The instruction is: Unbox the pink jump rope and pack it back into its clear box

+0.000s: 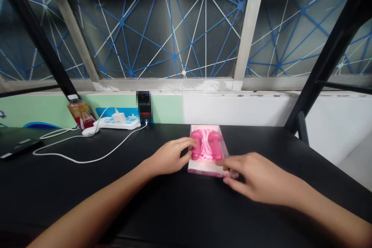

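Note:
A pink jump rope [207, 145] lies coiled between its two handles inside a shallow box [200, 167] with clear plastic at its sides. The box rests flat on the black desk [162, 209]. My left hand [171, 155] is at the box's left side, thumb and fingers apart, fingertips reaching over the edge beside the left handle. At the near right corner, my right hand [252, 178] has its fingers and thumb on either side of the box's plastic edge. Its fingertips are slightly blurred.
At the back left stand a drink bottle [80, 113] and a white power strip [117, 123] with a plugged-in charger. A white cable [95, 161] loops across the desk near a dark flat object [20, 148]. Black metal posts [322, 58] frame both sides.

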### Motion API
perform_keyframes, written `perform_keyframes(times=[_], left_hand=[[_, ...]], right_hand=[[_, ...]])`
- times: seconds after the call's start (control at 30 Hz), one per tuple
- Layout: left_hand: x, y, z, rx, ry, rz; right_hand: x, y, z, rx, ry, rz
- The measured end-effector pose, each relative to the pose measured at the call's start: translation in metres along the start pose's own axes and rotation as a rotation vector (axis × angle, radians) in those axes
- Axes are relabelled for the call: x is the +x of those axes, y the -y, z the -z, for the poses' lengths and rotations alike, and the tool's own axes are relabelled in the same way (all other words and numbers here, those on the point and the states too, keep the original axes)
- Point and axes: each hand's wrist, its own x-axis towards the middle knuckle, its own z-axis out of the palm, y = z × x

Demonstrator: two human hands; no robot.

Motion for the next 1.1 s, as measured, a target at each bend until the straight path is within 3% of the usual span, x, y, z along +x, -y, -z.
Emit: perform_keyframes(times=[0.2,0.37,0.47,0.73,0.87,1.0,1.1], left_hand=[[0.001,-0.002,0.006,-0.095,0.033,0.060],[-0.002,-0.007,0.011,-0.106,0.075,0.069],[-0.007,-0.008,0.013,-0.062,0.100,0.041],[-0.006,-0.001,0.006,-0.010,-0.009,0.031],[-0.006,-0.001,0.004,0.000,-0.048,0.014],[-0.006,-0.004,0.004,0.019,-0.025,0.108],[-0.005,-0.005,0.008,-0.063,0.063,0.185]], right_hand=[[0.008,-0.023,-0.013,-0.063,-0.249,-0.132],[0.008,-0.030,-0.024,0.036,-0.179,-0.165],[0.010,-0.031,-0.026,0.031,-0.221,-0.192],[0.011,-0.029,-0.017,0.034,-0.186,-0.142],[0.013,-0.033,-0.023,0.104,-0.226,-0.170],[0.016,-0.034,-0.028,0.278,-0.247,-0.226],[0.013,-0.032,-0.023,0.396,-0.179,-0.236]])
